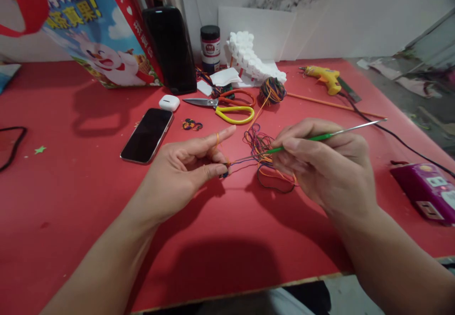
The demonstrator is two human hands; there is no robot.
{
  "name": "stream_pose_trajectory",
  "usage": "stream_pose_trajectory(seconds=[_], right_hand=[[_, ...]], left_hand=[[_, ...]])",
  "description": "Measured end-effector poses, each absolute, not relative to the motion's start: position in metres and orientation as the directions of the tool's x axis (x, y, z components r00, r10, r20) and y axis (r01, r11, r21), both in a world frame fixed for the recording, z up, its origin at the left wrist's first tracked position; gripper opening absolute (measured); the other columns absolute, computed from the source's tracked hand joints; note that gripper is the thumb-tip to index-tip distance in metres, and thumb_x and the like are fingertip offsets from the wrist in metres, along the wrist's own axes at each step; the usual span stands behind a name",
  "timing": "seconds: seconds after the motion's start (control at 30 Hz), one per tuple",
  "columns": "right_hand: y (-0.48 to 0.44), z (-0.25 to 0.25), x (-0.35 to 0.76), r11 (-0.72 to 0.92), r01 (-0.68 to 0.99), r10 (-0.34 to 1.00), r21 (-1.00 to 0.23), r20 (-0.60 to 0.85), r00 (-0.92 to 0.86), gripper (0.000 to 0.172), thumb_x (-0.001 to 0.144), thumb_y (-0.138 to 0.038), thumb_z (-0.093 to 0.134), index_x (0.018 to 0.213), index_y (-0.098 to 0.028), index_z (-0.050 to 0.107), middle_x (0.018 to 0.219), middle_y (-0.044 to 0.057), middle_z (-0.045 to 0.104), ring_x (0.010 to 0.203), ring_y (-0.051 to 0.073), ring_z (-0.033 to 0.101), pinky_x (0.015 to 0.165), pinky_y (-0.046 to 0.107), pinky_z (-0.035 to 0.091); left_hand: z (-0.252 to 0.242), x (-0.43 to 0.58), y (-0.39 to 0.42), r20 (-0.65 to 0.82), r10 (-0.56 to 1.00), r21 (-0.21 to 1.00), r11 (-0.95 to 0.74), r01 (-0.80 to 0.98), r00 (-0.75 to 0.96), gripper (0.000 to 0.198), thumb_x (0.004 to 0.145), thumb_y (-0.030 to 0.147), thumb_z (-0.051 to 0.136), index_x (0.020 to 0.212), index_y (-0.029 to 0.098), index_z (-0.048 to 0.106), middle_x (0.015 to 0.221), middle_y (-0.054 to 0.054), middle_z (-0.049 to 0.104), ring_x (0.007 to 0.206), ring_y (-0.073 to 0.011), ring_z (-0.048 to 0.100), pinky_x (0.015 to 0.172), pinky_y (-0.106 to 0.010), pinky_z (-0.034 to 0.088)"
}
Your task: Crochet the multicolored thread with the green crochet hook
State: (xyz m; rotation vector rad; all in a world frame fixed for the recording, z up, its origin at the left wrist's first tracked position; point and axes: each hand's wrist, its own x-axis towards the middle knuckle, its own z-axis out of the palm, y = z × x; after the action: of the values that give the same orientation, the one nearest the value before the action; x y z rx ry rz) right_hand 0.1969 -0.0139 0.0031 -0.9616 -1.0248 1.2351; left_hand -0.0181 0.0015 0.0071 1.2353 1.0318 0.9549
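Note:
Between the thumb and fingers of my left hand (188, 168) is a small dark piece of crochet (224, 174), mostly hidden by the fingertips. An orange strand loops round the raised left index finger. My right hand (323, 163) grips a crochet hook (320, 138) with a green handle like a pen. Its thin metal end points left and reaches the piece at my left fingertips. Loose multicoloured yarn (261, 144) lies tangled on the table behind and between my hands, and an orange strand leads from it to a yarn ball (272, 90).
On the red table (213, 239) behind my hands lie scissors (231, 109), a phone (147, 136), a white earbud case (169, 102) and a small crocheted piece (192, 124). A yellow glue gun (325, 78) with its cord and a purple power socket box (424, 192) are at right.

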Motion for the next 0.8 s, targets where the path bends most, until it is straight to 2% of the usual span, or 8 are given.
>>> stream_pose_trajectory(seconds=[0.17, 0.33, 0.5, 0.7, 0.8], right_hand=[[-0.010, 0.007, 0.197, 0.003, -0.348, 0.999, -0.937, 0.017, -0.037, 0.015, 0.078, -0.013, 0.075, 0.065, -0.018, 0.074, 0.045, -0.004, 0.048, 0.041, 0.007, 0.035, 0.041, 0.025, 0.031], [-0.004, 0.006, 0.201, -0.049, -0.356, 0.999, -0.933, -0.040, -0.033, 0.014, 0.076, -0.012, 0.074, 0.064, -0.017, 0.075, 0.046, -0.003, 0.050, 0.040, 0.006, 0.029, 0.040, 0.024, 0.026], [-0.005, 0.003, 0.199, 0.015, -0.361, 1.000, -0.933, 0.018, -0.004, 0.015, 0.079, -0.016, 0.077, 0.065, -0.018, 0.075, 0.050, -0.003, 0.054, 0.042, 0.006, 0.032, 0.041, 0.024, 0.030], [-0.009, 0.002, 0.191, 0.095, -0.367, 0.995, -0.926, 0.082, 0.049, 0.015, 0.082, -0.016, 0.080, 0.068, -0.019, 0.074, 0.049, -0.004, 0.052, 0.043, 0.007, 0.036, 0.043, 0.024, 0.033], [-0.010, 0.001, 0.189, 0.088, -0.406, 0.996, -0.909, 0.085, 0.026, 0.015, 0.082, -0.016, 0.079, 0.068, -0.018, 0.074, 0.049, -0.005, 0.050, 0.043, 0.007, 0.038, 0.044, 0.024, 0.033]], left_hand=[[0.006, -0.020, 0.003, -0.087, 0.953, 0.996, 0.089, 0.008, 0.291, 0.052, 0.075, 0.009, 0.085, 0.122, 0.032, 0.082, 0.073, 0.001, 0.069, 0.068, -0.0115, 0.062, 0.068, -0.023, 0.059], [0.006, -0.020, 0.004, -0.109, 0.954, 0.991, 0.127, -0.045, 0.281, 0.053, 0.073, 0.006, 0.086, 0.119, 0.033, 0.084, 0.072, 0.003, 0.069, 0.067, -0.0105, 0.063, 0.068, -0.022, 0.058], [0.000, -0.019, 0.004, -0.151, 0.941, 0.967, 0.204, -0.153, 0.302, 0.052, 0.074, 0.008, 0.088, 0.118, 0.035, 0.084, 0.072, 0.002, 0.070, 0.065, -0.0093, 0.061, 0.067, -0.021, 0.056], [-0.005, -0.017, 0.005, -0.288, 0.887, 0.847, 0.411, -0.336, 0.361, 0.047, 0.068, 0.011, 0.092, 0.112, 0.025, 0.087, 0.072, -0.001, 0.072, 0.069, -0.0114, 0.067, 0.073, -0.023, 0.057], [-0.005, -0.017, 0.005, -0.326, 0.869, 0.824, 0.454, -0.340, 0.372, 0.033, 0.067, 0.012, 0.092, 0.099, 0.021, 0.089, 0.074, -0.003, 0.075, 0.070, -0.0121, 0.068, 0.073, -0.023, 0.057]])
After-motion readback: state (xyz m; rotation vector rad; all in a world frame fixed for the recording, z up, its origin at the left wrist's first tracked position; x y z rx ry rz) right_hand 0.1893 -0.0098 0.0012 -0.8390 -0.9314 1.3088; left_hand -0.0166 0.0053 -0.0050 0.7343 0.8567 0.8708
